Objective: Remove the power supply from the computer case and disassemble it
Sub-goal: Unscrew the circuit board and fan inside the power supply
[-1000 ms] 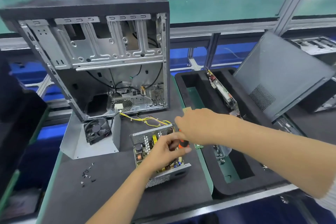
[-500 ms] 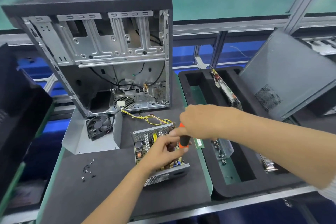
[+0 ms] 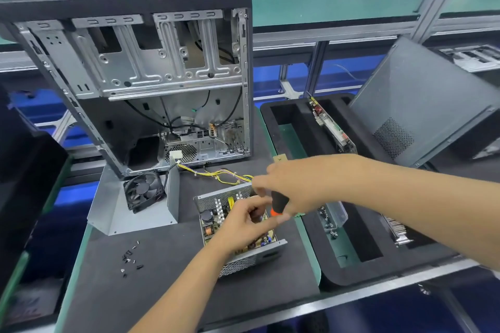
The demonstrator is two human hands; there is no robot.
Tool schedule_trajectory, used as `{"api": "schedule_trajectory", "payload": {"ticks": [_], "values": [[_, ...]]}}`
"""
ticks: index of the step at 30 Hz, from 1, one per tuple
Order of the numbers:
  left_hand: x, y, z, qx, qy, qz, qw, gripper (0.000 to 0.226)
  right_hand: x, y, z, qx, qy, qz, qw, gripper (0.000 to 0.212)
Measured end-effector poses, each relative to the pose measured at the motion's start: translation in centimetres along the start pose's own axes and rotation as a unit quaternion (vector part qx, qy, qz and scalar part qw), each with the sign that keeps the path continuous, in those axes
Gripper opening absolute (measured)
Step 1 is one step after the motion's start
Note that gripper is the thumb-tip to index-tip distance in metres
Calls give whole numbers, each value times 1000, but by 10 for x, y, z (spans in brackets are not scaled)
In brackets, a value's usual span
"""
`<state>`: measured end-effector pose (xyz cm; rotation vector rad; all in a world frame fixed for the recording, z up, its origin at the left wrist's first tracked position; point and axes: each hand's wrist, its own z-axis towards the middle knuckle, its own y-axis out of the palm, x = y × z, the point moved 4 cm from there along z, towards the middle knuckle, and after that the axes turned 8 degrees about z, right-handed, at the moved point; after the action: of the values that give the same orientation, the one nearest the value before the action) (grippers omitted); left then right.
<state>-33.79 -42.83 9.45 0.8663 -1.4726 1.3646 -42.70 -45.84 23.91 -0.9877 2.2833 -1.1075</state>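
Right hand (image 3: pixel 290 184): gripped a black-and-orange screwdriver (image 3: pixel 278 204) over the power supply (image 3: pixel 238 227).
Left hand (image 3: pixel 250 220): fingers curled inside the open box; whether it pinched anything, unclear.
Risk: the tip could probably slip and gouge the board or nick the yellow wires (image 3: pixel 216 174).
Power supply: lid off, circuit board exposed, lying on the counter (image 3: pixel 162 278) just before the computer case (image 3: pixel 135 76).

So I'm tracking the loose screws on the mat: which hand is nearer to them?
Left. The left hand rests on the open power supply, right of the screws; the right hand is farther right, holding a screwdriver.
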Motion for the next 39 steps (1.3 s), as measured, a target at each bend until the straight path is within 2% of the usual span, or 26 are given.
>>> {"api": "schedule_trajectory", "payload": {"ticks": [3, 5, 7, 10, 12, 17, 19, 21, 23, 24, 26, 29, 30, 32, 33, 35, 37, 39], "values": [[1, -2, 3, 4, 2, 3, 1000, 9, 10, -8, -1, 46, 74, 32, 996, 50], [3, -4, 3, 14, 8, -1, 1000, 22, 11, -5, 2, 56, 86, 6, 995, 52], [6, -2, 2, 4, 19, -6, 1000, 12, 6, -1, 5, 39, 56, -7, 998, 40], [6, 2, -1, -25, 16, -40, 999, 20, -2, 4, 3, -13, 3, 13, 1000, 21], [6, 3, -4, -27, 20, -44, 998, 18, -7, 5, 1, -26, -20, -3, 999, 25], [0, 2, -2, -15, 2, -24, 1000, 37, -8, 3, -1, -26, -26, -8, 999, 35], [1, 2, 0, -27, 14, -20, 999, 20, -3, 1, -2, -12, 3, 15, 1000, 43], [3, 1, 3, -18, 15, -12, 1000, 19, 3, -2, -2, 26, 66, 10, 997, 46], [4, 0, 3, -2, 22, -2, 1000, 12, 4, -3, 0, 59, 107, -12, 992, 40], [5, 0, 3, 4, 22, 2, 1000, 18, 3, -3, 3, 69, 108, -17, 992, 40], [3, -1, 2, 18, 25, 7, 999, 19, -1, -2, 6, 63, 84, -24, 994, 37], [2, -4, 1, 14, 39, 2, 999, 9, -3, -2, 3, 21, 41, -50, 998, 18], [1, -5, 1, 13, 36, 3, 999, 6, -4, 0, 2, 10, 27, -61, 998, 24], [-3, -3, 1, 12, 22, 5, 1000, 28, -7, 2, 0, 12, 4, -59, 998, 33], [-4, -1, 1, 8, 13, -3, 1000, 31, -9, 2, -1, 18, -4, -46, 999, 35], [-2, 0, 0, 8, 17, -23, 1000, 22, -8, 1, -3, 15, -7, -5, 1000, 41], [-2, -1, 3, 16, 20, -26, 999, 14, -3, -2, -5, 13, 26, 44, 999, 46], [-3, -3, 6, 21, 15, -39, 999, 21, 1, -5, -6, 35, 79, 55, 995, 48]]}}
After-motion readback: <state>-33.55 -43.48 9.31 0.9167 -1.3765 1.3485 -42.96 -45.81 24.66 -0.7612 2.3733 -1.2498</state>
